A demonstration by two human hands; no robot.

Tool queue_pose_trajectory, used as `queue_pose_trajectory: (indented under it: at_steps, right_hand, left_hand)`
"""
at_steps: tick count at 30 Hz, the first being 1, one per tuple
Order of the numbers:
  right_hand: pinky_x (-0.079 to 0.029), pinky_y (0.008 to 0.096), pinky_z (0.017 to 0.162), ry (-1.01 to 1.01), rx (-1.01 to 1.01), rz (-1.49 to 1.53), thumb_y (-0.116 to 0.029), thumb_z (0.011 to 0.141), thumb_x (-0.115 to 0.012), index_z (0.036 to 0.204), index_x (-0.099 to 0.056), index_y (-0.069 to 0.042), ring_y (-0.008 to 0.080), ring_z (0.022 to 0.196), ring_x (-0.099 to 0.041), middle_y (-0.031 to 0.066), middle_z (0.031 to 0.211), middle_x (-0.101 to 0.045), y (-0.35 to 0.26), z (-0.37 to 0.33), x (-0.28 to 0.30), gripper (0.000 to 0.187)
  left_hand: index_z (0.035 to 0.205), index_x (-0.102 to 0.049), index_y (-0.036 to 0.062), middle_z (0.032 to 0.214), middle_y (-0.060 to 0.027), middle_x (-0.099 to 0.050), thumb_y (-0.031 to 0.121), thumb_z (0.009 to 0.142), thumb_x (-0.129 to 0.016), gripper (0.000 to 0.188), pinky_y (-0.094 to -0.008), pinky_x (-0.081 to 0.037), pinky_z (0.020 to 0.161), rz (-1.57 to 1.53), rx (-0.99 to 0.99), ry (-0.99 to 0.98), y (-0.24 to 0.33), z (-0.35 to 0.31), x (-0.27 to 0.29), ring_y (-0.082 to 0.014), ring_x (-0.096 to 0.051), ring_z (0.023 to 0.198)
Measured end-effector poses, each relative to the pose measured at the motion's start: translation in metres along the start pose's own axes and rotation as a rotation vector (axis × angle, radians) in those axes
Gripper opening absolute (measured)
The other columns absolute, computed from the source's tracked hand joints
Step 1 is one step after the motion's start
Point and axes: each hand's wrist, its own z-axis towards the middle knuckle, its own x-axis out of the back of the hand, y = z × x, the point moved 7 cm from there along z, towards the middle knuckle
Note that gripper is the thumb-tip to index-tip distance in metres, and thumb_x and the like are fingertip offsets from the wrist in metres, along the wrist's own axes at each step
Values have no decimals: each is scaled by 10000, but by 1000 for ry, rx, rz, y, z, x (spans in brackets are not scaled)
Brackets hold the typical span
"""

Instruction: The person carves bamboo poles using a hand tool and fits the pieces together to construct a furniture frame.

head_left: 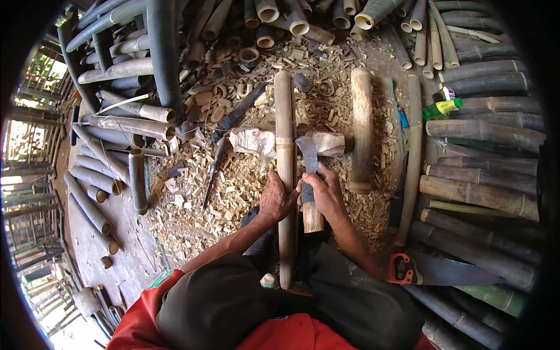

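Note:
A long bamboo pole [284, 111] stretches away from between my knees and lies across a pale, chipped wooden block [252, 142]. My left hand [275, 198] is closed around the pole on its near side of the block. Just right of the pole, my right hand [325, 189] grips a curved-blade knife [309, 153]. Dark wrapping covers the knife's upper handle, and its bare wooden butt points toward me. The blade tip reaches the block's near edge; I cannot tell whether it touches. Both thumbs sit close together beside the pole.
Wood chips [233, 189] cover the ground. A thick shaved bamboo length [361, 134] lies to the right, beyond it a thinner pole [412, 157]. Farther right are a handsaw [443, 270], a green bottle [440, 109] and stacked bamboo [484, 195]. Another blade [245, 108] lies left.

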Motion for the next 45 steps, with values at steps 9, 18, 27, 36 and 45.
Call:
queue_pose_trajectory:
  at_steps: [9,18,27,36,45]
  right_hand:
    - [-520,341,455,2,-29,65,-137,976,-549,1127,-553,-17,210,508,-627,102,745,-633,-5,1,-3,194]
    - [-530,353,429,10,-63,34,-166,954,-553,1093,-559,-7,217,472,-613,99,726,-634,-6,22,-7,211]
    - [-553,350,433,47,-60,-129,-141,935,-573,1055,-599,35,217,521,-641,128,730,-669,-39,69,-6,214]
    - [-554,354,404,10,3,-262,-147,959,-573,1070,-603,39,216,503,-656,143,729,-689,-93,159,8,219]
    - [-592,355,582,-10,33,-846,-212,1007,-591,1474,-493,44,233,693,-678,163,914,-685,-30,13,-1,541]
  left_hand:
    - [1115,-361,-29,1097,-341,-592,514,891,-761,711,-535,-526,845,49,24,-2,3,-2,0,-492,-633,1042]
    - [1137,-355,-22,1167,-320,-573,445,891,-758,664,-514,-526,906,42,68,4,2,-3,0,-472,-617,1106]
    - [1159,-353,-32,1177,-342,-559,396,872,-760,657,-536,-506,933,-1,33,-21,12,-5,3,-489,-605,1106]
    - [1205,-359,-62,1140,-359,-565,439,888,-762,717,-531,-476,985,-25,-49,-25,8,-1,-3,-489,-592,1131]
    - [1369,-473,-62,1246,-162,-626,350,931,-789,680,-394,-488,1022,-653,-108,-323,4,-13,17,-242,-591,1167]
